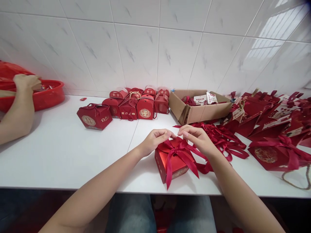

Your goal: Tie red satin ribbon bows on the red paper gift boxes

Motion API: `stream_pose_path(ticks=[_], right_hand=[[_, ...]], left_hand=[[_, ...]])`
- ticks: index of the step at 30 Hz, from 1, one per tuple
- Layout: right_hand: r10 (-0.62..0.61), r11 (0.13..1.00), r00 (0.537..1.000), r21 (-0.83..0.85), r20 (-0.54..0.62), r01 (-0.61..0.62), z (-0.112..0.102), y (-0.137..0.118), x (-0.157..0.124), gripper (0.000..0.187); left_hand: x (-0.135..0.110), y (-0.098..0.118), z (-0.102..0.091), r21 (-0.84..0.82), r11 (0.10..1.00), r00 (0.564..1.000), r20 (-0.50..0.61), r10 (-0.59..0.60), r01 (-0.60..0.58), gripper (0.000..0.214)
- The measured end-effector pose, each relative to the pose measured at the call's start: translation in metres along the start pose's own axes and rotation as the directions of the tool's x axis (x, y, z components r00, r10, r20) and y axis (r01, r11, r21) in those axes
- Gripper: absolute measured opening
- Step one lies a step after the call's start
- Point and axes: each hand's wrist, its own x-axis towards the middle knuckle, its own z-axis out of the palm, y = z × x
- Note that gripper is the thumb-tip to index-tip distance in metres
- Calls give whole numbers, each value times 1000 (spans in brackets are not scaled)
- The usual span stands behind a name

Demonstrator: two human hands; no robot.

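A shiny red gift box tied with a dark red satin ribbon stands near the table's front edge. The ribbon makes a bow on top, and its tails hang down the front. At the box's upper left, my left hand has thumb and forefinger pinched on the ribbon by the bow. My right hand hovers at the box's upper right, its fingers bent and the thumb apart from them, close to the bow. The fingertips partly hide the back of the bow.
Several small red boxes stand against the tiled wall, with one box further left. Right of them are an open carton, loose ribbons and many ribboned boxes. Another person's arm reaches into a red basin.
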Motion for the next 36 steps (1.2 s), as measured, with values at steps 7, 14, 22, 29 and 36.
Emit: stream_pose_path(ticks=[7,14,22,29,36], right_hand=[[9,997,991,75,132,-19,-19,19,4,35],[152,982,698,-189,700,-25,-38,20,-3,108],[171,981,904,-157,391,-118,-11,8,-45,107],[72,962,905,-209,-418,-174,-58,-2,-155,95],[-170,961,332,-231,-928,-152,-111,7,-222,71]], left_hand=[[5,-13,1,-233,971,989,-147,8,-42,30],[19,-27,-9,-493,869,907,-342,-245,49,39],[24,-36,-14,-534,844,859,-408,-309,50,27],[23,-31,-18,-521,850,870,-378,-316,82,23],[23,-33,-15,-485,862,887,-322,-332,146,20]])
